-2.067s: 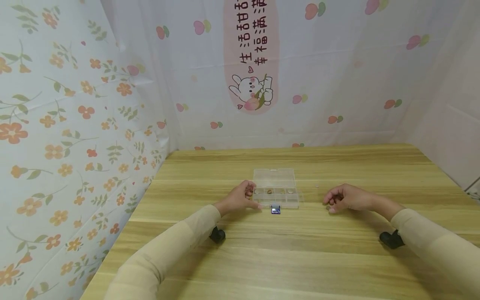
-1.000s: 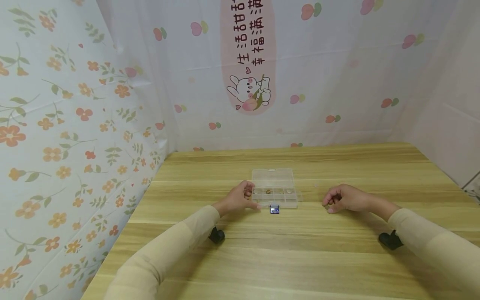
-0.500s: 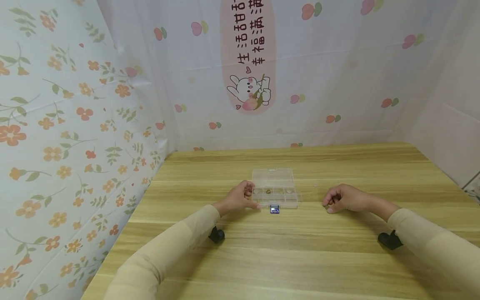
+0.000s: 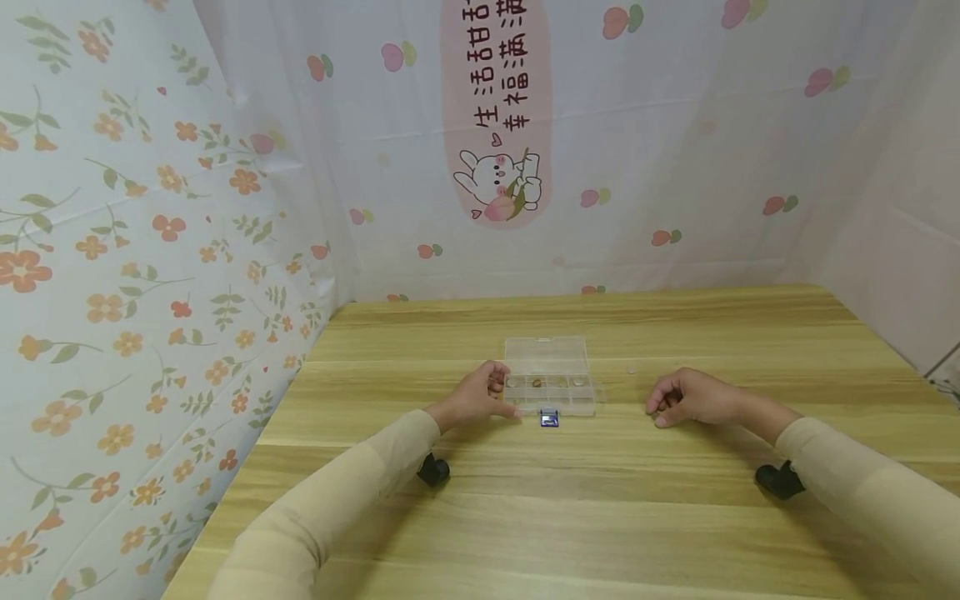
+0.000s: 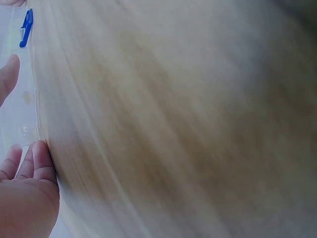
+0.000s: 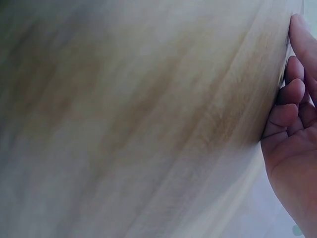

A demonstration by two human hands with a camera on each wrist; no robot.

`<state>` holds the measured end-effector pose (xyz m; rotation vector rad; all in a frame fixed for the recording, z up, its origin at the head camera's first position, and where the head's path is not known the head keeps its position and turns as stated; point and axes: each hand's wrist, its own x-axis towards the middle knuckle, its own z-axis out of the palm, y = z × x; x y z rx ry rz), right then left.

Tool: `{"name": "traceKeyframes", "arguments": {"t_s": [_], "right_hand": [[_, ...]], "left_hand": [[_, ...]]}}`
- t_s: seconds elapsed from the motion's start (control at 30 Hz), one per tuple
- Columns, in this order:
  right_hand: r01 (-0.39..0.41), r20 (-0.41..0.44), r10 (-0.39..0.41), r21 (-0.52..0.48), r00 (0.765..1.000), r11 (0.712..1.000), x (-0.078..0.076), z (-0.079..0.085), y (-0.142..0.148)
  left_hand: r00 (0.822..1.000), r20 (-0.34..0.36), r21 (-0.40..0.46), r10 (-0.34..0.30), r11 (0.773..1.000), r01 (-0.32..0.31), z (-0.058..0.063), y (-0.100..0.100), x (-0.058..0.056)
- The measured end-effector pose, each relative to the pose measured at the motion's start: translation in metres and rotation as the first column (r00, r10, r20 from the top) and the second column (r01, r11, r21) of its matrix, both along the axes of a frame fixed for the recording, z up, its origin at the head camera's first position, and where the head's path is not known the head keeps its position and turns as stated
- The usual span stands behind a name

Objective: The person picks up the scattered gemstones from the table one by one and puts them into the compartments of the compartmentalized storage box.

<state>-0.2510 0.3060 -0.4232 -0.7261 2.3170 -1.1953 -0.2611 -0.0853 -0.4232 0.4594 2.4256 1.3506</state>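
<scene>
A clear plastic compartment box (image 4: 551,402) lies on the wooden table with its lid (image 4: 547,356) folded back. Several small round pieces sit in its back row, among them a brown one (image 4: 537,383) and a pale one (image 4: 578,382). My left hand (image 4: 474,395) holds the box's left end, thumb at the front edge and fingers at the side. A blue latch (image 4: 549,419) hangs at the box front. To the right, my right hand (image 4: 693,397) is down at the tabletop, its thumb and index finger pinching a small dull-brown piece that is mostly hidden; the other fingers curl under.
A tiny pale piece (image 4: 631,370) lies on the table (image 4: 570,517) between the box and my right hand. Black wrist mounts (image 4: 433,471) hang under both forearms. Printed cloth (image 4: 375,167) hangs behind the table and along its left side.
The head view has shifted slightly. My left hand stays on the box; my right fingertips make only small movements, and the brown piece at them shows less than before.
</scene>
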Motion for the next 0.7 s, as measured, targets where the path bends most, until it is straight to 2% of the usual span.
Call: {"name": "traceKeyframes", "arguments": {"t_s": [0.27, 0.7], "right_hand": [[-0.010, -0.032, 0.010, 0.012, 0.999, 1.000, 0.0009, -0.0002, -0.0017], [0.031, -0.034, -0.031, 0.013, 0.999, 0.999, 0.0027, 0.0069, -0.0060]], "left_hand": [[1.000, 0.006, 0.005, 0.004, 1.000, -0.005, 0.0000, -0.0007, 0.0004], [1.000, -0.004, 0.002, 0.002, 1.000, -0.002, -0.0011, -0.0021, -0.0015]]}}
